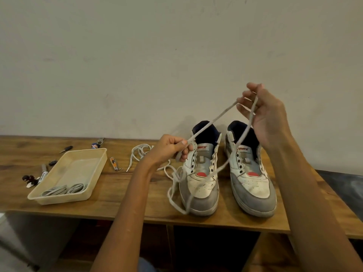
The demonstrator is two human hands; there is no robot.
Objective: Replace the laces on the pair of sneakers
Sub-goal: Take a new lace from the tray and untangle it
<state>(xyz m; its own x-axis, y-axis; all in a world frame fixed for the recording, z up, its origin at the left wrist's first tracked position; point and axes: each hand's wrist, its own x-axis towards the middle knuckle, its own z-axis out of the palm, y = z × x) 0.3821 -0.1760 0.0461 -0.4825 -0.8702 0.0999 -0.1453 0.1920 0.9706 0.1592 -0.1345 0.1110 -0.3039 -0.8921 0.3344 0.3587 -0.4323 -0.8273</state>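
Left hand [172,147] pinches a grey lace [214,120] at frame centre; right hand [261,112] holds its loop at upper right. Unlaced sneakers [227,183] stand lower right, toes near the worktop [121,193] front edge — tray [66,173] sits well left.

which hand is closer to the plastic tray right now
Left. The left hand holds the lace just right of the tray; the right hand is raised above the far sneaker.
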